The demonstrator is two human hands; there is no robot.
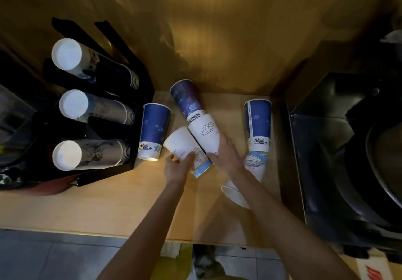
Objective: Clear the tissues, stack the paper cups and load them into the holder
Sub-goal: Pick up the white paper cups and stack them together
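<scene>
Several paper cups lie on a wooden counter (108,203). My left hand (177,166) grips a white cup with a blue base (185,147), mouth pointing up-left. My right hand (224,153) rests on a second white cup (205,133), whose end meets a dark blue patterned cup (186,98) behind it. A blue cup (154,130) lies beside the black cup holder (139,83), which has three rows of stacked cups (91,107). To the right lie another blue cup (258,125) and a white cup (250,177), partly hidden by my right forearm.
A dark machine (339,149) stands at the counter's right side. A golden wall (217,29) rises behind the cups. Below the counter's front edge, grey floor tiles (54,255) and crumpled tissue-like items (174,251) show.
</scene>
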